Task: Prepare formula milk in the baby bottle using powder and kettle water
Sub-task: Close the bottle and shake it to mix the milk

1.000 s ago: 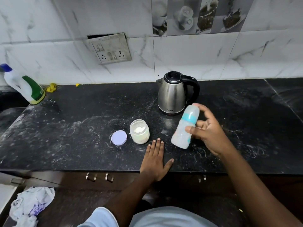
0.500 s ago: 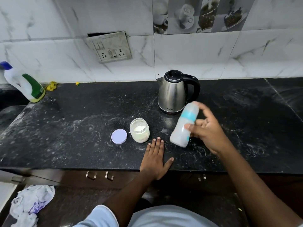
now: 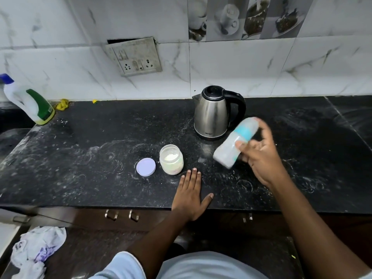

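Your right hand [image 3: 261, 156] grips the tilted, blurred baby bottle [image 3: 234, 146] above the worktop [image 3: 100, 158], near the kettle [image 3: 213, 113]; your left hand [image 3: 190, 195] lies flat, fingers straight, beside the powder jar [image 3: 171, 162].

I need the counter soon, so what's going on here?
The person's right hand grips a capped baby bottle, tilted above the black counter; its blur suggests shaking. The left hand rests flat near the counter's front edge. The open powder jar and its lid sit by that hand, the kettle behind.
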A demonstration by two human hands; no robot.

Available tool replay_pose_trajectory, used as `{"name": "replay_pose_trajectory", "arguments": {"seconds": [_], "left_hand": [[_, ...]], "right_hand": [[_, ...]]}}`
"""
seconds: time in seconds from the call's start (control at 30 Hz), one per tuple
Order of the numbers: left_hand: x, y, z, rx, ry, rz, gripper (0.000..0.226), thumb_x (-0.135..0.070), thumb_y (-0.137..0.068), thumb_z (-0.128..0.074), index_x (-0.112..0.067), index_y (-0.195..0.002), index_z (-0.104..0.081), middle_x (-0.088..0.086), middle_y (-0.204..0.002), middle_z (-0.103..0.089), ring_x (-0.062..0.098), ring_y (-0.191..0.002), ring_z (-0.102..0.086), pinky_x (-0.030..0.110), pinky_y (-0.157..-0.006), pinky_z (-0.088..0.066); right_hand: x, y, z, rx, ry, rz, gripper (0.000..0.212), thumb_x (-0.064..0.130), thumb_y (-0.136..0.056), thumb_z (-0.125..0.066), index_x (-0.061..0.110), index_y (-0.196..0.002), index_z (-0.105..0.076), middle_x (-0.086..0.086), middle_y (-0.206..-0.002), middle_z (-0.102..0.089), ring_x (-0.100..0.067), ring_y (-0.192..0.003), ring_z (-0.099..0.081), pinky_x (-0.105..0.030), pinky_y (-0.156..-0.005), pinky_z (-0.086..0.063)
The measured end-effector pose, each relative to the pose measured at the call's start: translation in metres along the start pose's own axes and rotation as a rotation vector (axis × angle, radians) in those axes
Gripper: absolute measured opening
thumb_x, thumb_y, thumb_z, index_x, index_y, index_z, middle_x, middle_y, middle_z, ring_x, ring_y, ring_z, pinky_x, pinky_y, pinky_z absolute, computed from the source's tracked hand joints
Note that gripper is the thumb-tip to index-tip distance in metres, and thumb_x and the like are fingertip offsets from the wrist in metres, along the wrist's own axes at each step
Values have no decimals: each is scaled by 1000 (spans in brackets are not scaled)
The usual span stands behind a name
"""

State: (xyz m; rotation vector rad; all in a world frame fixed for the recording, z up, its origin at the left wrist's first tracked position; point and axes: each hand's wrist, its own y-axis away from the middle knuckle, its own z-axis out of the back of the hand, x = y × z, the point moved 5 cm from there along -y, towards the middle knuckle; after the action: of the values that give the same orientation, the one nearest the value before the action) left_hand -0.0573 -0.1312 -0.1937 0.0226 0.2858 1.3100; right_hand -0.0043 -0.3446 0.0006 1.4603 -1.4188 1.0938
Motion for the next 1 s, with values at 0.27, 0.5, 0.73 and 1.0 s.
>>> {"name": "replay_pose_trajectory", "arguments": {"seconds": [0.27, 0.5, 0.73, 1.0], "left_hand": [[0, 0, 1, 8, -7, 2, 100, -79, -100, -4, -11, -172, 9, 9, -180, 19, 24, -166, 22, 46, -136, 9], [0, 0, 1, 7, 5, -1, 100, -80, -100, -4, -11, -172, 9, 9, -180, 18, 23, -166, 22, 45, -136, 10], [0, 0, 0, 4, 1, -1, 99, -79, -102, -7, -11, -172, 9, 9, -180, 19, 24, -166, 22, 46, -136, 10], [0, -1, -2, -3, 4, 0, 99, -79, -102, -7, -12, -172, 9, 8, -180, 20, 23, -166, 23, 45, -135, 11]], "right_hand": [[-7, 2, -2, -2, -9, -11, 81, 14, -79, -88, 45, -142, -47, -17, -119, -76, -37, -113, -72, -43, -83, -63], [-4, 1, -2, -86, -53, 41, 82, 12, -81, -86, 41, -146, -45, -17, -123, -74, -34, -113, -72, -49, -88, -63], [12, -5, 1, -79, -29, 84, 80, 7, -81, -87, 46, -141, -50, -16, -120, -75, -31, -112, -73, -46, -89, -62], [15, -12, 11, -102, 15, 142, 83, -3, -84, -81, 39, -147, -45, -13, -120, -76, -29, -109, -73, -43, -87, -63]]}}
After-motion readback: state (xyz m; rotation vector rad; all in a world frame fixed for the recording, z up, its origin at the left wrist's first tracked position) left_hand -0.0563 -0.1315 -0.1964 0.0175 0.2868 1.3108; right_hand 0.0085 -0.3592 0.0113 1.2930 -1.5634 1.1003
